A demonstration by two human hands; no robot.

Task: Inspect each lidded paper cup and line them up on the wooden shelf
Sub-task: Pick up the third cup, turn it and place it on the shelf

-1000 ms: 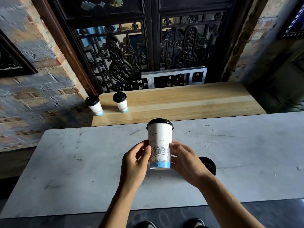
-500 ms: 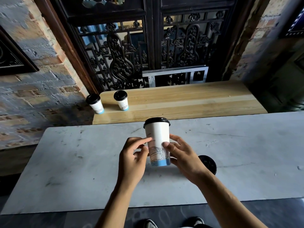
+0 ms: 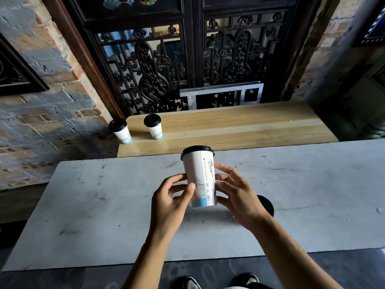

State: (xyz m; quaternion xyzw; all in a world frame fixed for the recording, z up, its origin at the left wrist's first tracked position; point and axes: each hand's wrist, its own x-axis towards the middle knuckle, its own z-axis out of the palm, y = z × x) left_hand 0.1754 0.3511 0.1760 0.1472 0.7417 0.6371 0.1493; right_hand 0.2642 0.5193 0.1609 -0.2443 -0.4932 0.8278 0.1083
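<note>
I hold a white paper cup [image 3: 199, 174] with a black lid and a blue band at its base, upright and slightly tilted above the grey marble table [image 3: 104, 215]. My left hand [image 3: 169, 202] grips its lower left side and my right hand [image 3: 236, 196] its lower right side. Two more lidded cups stand on the wooden shelf [image 3: 239, 128] at its left end: one cup [image 3: 120, 131] at the very corner, the other cup [image 3: 153, 128] just right of it. Behind my right wrist shows the black lid of another cup [image 3: 266, 205], mostly hidden.
A carved dark wooden screen [image 3: 166, 69] rises behind the shelf, with a metal frame [image 3: 220, 94] leaning at its foot. Brick walls flank both sides. My shoes [image 3: 220, 281] show below the table's near edge.
I have turned the cup between both hands, so a printed seam with text now faces me. It has tilted slightly; the hands stay at about the same spot.
</note>
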